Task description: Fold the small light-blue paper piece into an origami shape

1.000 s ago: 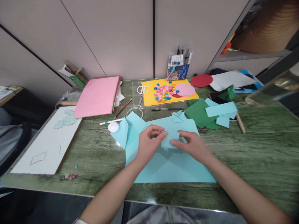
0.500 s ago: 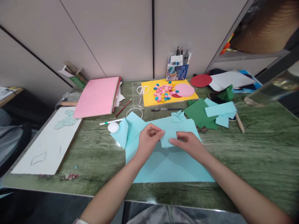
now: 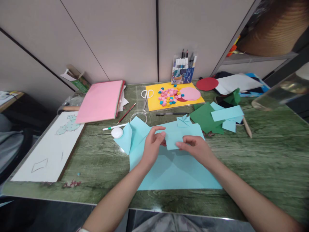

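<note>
My right hand (image 3: 196,148) pinches the lower right part of a small light blue paper square (image 3: 174,138), thumb in front. At the square's left edge is my left hand (image 3: 154,143), its thumb and index finger apart; whether its lower fingertips touch the paper I cannot tell. Both hands are above a large light blue paper sheet (image 3: 178,175) lying on the table. A small folded light blue paper piece (image 3: 183,121) rests at that sheet's top edge. To the left lies a larger folded light blue paper (image 3: 138,130) with a white egg-shaped object (image 3: 117,132) beside it.
White scissors (image 3: 146,94), a tape roll (image 3: 138,118) and a black pen (image 3: 172,113) lie behind. Colourful paper bits (image 3: 169,95) cover a yellow sheet (image 3: 152,104). Green paper (image 3: 205,117) is at right; a drawing board (image 3: 45,154) and pink paper (image 3: 101,100) at left.
My left thumb has come off the small square's left edge and the index finger has stretched out. My right hand keeps its pinch, with the square slightly shifted.
</note>
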Available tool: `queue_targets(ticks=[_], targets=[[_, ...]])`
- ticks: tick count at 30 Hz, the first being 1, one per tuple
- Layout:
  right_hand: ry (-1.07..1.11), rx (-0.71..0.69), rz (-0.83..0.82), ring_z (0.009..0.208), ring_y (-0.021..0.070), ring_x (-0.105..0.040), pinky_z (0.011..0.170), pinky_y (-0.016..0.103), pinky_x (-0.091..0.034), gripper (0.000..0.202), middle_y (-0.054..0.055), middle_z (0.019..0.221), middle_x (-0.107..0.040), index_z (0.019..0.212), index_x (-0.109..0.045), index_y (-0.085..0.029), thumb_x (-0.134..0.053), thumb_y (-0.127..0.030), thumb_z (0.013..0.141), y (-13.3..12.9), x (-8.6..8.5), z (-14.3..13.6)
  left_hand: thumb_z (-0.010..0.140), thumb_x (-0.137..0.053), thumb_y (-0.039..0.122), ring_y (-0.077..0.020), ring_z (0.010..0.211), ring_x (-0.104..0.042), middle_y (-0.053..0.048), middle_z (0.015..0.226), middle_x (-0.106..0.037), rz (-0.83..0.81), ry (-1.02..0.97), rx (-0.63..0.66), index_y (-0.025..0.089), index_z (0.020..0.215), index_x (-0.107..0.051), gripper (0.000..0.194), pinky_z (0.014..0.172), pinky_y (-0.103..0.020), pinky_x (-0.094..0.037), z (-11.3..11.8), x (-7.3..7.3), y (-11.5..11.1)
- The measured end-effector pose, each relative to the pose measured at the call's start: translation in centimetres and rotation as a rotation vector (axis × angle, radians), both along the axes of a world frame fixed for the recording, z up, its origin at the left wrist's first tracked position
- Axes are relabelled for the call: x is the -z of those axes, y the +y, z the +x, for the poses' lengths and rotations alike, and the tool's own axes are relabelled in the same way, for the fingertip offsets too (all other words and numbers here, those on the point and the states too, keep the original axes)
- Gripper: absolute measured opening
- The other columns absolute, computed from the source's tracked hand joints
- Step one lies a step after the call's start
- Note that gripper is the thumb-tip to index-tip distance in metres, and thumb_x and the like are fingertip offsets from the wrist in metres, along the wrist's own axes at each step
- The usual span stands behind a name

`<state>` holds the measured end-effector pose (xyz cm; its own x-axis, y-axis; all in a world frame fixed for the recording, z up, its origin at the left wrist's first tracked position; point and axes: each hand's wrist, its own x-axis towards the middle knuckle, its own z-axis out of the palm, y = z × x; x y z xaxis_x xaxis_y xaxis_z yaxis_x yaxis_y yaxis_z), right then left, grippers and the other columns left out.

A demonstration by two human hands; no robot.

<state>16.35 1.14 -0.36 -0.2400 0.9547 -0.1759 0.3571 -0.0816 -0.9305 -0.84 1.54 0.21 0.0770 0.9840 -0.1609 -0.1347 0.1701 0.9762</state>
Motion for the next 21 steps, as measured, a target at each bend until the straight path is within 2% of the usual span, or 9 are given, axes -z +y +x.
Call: queue_targets(ticks=[4,6,10,15,21], targets=[[-0.030,0.024,0.047,0.054,0.0104,-0.034,0.053,0.024,-0.029,0.042,-0.005,0.051,-0.035,0.051,-0.038,-0.019,-0.057,-0.047,0.076,0.0,-0.1,0.0,0.070,-0.067,0.031,-0.0075,0.048,-0.037,0.009,0.051,-0.038,0.046,0.090,0.061,0.021,0.100,-0.050,0.037,0.048,-0.019,-0.030,0.2,-0.4,-0.3],[-0.032,-0.005,0.048,0.055,0.0112,-0.038,0.054,0.025,-0.032,0.041,-0.004,0.051,-0.041,0.050,-0.042,-0.018,-0.056,-0.047,0.077,0.0,-0.3,-0.1,0.070,-0.068,0.030,-0.0067,0.046,-0.032,0.010,0.051,-0.034,0.044,0.095,0.056,0.021,0.099,-0.052,0.035,0.046,-0.019,-0.026,0.2,-0.3,-0.3],[0.045,-0.056,0.021,0.063,0.0146,-0.052,0.063,0.026,-0.039,0.036,0.000,0.060,-0.059,0.056,-0.056,-0.018,-0.054,-0.044,0.079,-0.1,-0.5,-0.1,0.074,-0.064,0.027,-0.0075,0.049,-0.033,0.008,0.054,-0.033,0.087,0.079,-0.024,0.023,0.095,-0.057,0.023,0.048,-0.020,-0.026,-0.1,0.2,-0.1],[0.108,-0.047,0.014,0.065,0.0152,-0.056,0.065,0.026,-0.040,0.032,0.001,0.063,-0.062,0.058,-0.060,-0.018,-0.055,-0.041,0.080,-0.2,-0.7,0.0,0.077,-0.059,0.024,-0.0111,0.066,-0.048,0.000,0.073,-0.059,0.143,0.106,-0.053,0.020,0.081,-0.067,0.010,0.062,-0.022,-0.038,-0.3,0.7,0.1],[0.133,-0.023,-0.031,0.075,0.0188,-0.059,0.074,0.029,-0.042,0.035,0.003,0.070,-0.067,0.064,-0.062,-0.018,-0.046,-0.041,0.085,0.0,-1.1,0.0,0.077,-0.059,0.027,-0.0154,0.075,-0.055,-0.003,0.083,-0.067,0.114,0.133,-0.038,0.020,0.084,-0.069,0.014,0.067,-0.025,-0.042,-0.1,0.6,-0.2]])
